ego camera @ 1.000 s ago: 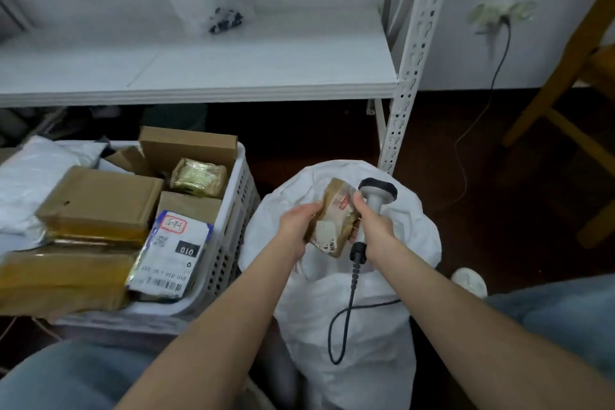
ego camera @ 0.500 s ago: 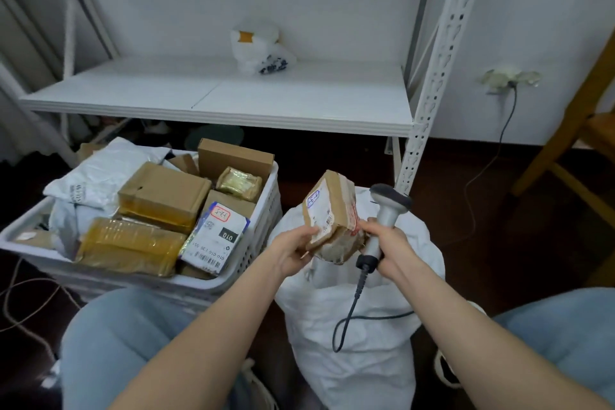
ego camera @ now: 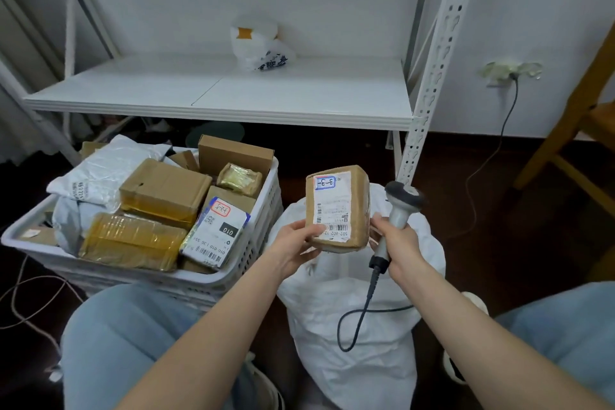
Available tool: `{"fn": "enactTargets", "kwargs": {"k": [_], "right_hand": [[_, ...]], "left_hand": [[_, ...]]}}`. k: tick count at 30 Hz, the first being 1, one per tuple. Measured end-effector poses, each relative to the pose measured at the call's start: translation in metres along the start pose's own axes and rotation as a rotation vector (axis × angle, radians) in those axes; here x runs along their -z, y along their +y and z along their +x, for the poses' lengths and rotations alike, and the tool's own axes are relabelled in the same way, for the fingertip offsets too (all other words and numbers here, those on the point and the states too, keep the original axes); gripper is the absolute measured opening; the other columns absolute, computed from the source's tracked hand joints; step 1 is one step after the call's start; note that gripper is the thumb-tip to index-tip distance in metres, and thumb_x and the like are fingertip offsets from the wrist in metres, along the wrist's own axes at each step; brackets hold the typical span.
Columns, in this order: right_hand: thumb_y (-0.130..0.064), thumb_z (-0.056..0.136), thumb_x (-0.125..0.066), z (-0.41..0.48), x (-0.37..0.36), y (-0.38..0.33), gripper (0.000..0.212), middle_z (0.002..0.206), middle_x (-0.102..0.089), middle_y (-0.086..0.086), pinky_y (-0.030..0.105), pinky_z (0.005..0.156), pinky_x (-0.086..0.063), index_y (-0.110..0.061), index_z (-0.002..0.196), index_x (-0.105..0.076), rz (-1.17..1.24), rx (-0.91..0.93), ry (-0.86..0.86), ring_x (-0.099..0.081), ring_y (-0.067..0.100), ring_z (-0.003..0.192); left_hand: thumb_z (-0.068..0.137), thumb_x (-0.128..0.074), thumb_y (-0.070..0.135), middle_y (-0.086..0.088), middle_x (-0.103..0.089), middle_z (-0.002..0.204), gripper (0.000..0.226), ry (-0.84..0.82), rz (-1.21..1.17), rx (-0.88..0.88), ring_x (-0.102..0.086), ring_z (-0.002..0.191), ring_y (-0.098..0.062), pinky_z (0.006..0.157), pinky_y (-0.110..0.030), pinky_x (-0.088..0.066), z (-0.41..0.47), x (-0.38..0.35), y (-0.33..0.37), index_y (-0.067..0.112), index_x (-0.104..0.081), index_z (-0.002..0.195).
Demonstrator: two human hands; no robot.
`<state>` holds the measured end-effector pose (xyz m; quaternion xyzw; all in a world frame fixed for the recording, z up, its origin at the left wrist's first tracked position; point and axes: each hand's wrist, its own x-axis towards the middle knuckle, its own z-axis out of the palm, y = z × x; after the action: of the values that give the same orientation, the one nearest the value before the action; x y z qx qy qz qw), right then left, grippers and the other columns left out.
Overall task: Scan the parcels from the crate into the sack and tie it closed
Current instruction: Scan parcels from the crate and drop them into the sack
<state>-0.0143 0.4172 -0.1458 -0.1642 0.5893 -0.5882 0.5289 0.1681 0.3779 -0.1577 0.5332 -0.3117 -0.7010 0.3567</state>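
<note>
A small brown cardboard parcel (ego camera: 337, 208) with a white label and barcode is held upright above the white sack (ego camera: 359, 319). My left hand (ego camera: 294, 245) grips its lower left corner, thumb on the barcode. My right hand (ego camera: 397, 243) holds the grey barcode scanner (ego camera: 401, 201) by its handle, and its fingertips touch the parcel's right edge. The scanner's black cable loops down over the sack. The white crate (ego camera: 233, 280) at the left holds several boxes and mailer bags.
A white metal shelf (ego camera: 233, 96) stands behind, with a white plastic bag (ego camera: 259, 43) on it. Its perforated post (ego camera: 429, 66) rises just behind the sack. A wooden chair (ego camera: 572, 130) is at the right. Loose cords lie on the dark floor at the left.
The parcel has been lifted out of the sack mouth and turned, so its label now faces me. My head has tilted up, showing more of the shelf.
</note>
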Motion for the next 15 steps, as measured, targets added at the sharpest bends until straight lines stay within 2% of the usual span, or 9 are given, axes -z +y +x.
{"fn": "enactTargets", "kwargs": {"k": [2,4,7,9,12,15], "right_hand": [[-0.019,0.093,-0.064,-0.001,-0.001,-0.002,0.013,0.088,-0.069,0.005,0.033,0.08,-0.055,-0.008,0.096,-0.058,0.034,-0.001,-0.013,-0.067,0.017,0.082],[-0.016,0.092,-0.064,-0.002,-0.001,-0.002,0.01,0.084,-0.069,0.005,0.031,0.075,-0.056,-0.009,0.09,-0.058,0.026,-0.009,-0.029,-0.067,0.015,0.078],[-0.008,0.091,-0.064,-0.001,0.0,0.002,0.016,0.079,-0.064,0.006,0.03,0.068,-0.055,-0.01,0.079,-0.053,-0.01,0.002,-0.012,-0.063,0.014,0.071],[-0.008,0.09,-0.064,0.001,0.001,0.004,0.015,0.079,-0.063,0.008,0.034,0.072,-0.055,-0.01,0.08,-0.053,-0.011,-0.01,-0.005,-0.061,0.016,0.07],[-0.011,0.09,-0.065,0.006,0.005,0.007,0.009,0.087,-0.067,0.01,0.034,0.071,-0.055,-0.007,0.092,-0.057,-0.022,-0.026,-0.011,-0.064,0.018,0.075],[-0.014,0.09,-0.066,0.011,0.006,0.011,0.013,0.094,-0.068,0.013,0.04,0.077,-0.055,-0.006,0.098,-0.059,-0.066,-0.023,-0.015,-0.065,0.022,0.082]], "left_hand": [[0.084,-0.069,0.007,-0.002,-0.069,0.088,0.044,0.042,0.086,-0.064,-0.061,0.073,-0.011,0.07,-0.026,-0.049,0.007,-0.001,-0.001,0.005,-0.056,0.126],[0.085,-0.068,0.008,-0.002,-0.07,0.09,0.043,0.038,0.131,-0.094,-0.061,0.071,-0.01,0.073,-0.026,-0.049,0.009,-0.004,-0.001,0.004,-0.056,0.127],[0.086,-0.068,0.016,-0.006,-0.072,0.1,0.041,-0.03,0.121,-0.034,-0.064,0.083,-0.015,0.087,-0.033,-0.049,0.011,-0.006,-0.002,0.007,-0.056,0.124],[0.087,-0.067,0.023,-0.003,-0.07,0.099,0.035,-0.054,0.145,0.01,-0.06,0.087,-0.016,0.09,-0.034,-0.047,0.01,-0.004,0.0,0.013,-0.057,0.118],[0.086,-0.068,0.023,-0.002,-0.065,0.094,0.032,-0.102,0.179,0.053,-0.057,0.086,-0.017,0.085,-0.033,-0.047,0.011,0.004,-0.001,0.018,-0.056,0.115],[0.085,-0.07,0.02,-0.005,-0.068,0.094,0.035,-0.13,0.154,0.084,-0.064,0.084,-0.018,0.076,-0.031,-0.056,0.011,0.011,-0.003,0.016,-0.055,0.117]]}}
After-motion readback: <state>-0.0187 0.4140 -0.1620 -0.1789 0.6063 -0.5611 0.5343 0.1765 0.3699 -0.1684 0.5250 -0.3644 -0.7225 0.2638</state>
